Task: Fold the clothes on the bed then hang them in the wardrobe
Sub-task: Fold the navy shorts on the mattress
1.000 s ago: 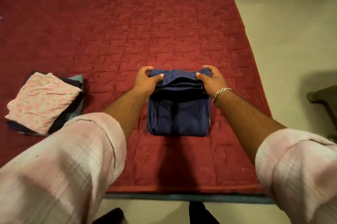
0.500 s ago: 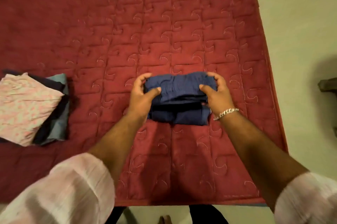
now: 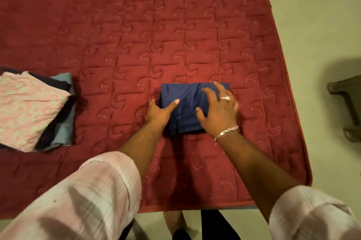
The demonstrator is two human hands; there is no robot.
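A: Overhead, what is happening?
B: The right hand [image 3: 218, 110] is pressing flat, fingers spread, on the folded navy garment [image 3: 185, 110] lying on the bed [image 3: 175, 24]; the left hand [image 3: 159, 111] is pinching its edge.
A: Risk?
B: Lifting one-sided is likely unfolding it.

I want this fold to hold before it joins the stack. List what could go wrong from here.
1. The folded navy blue garment is bulky; once the flat right hand lifts, the top layer may spring open.
2. The left hand grips only its left edge, so lifting from there could let the layers slide apart.
3. The stack of folded clothes topped by pink floral fabric already sits skewed; adding more may tip it.
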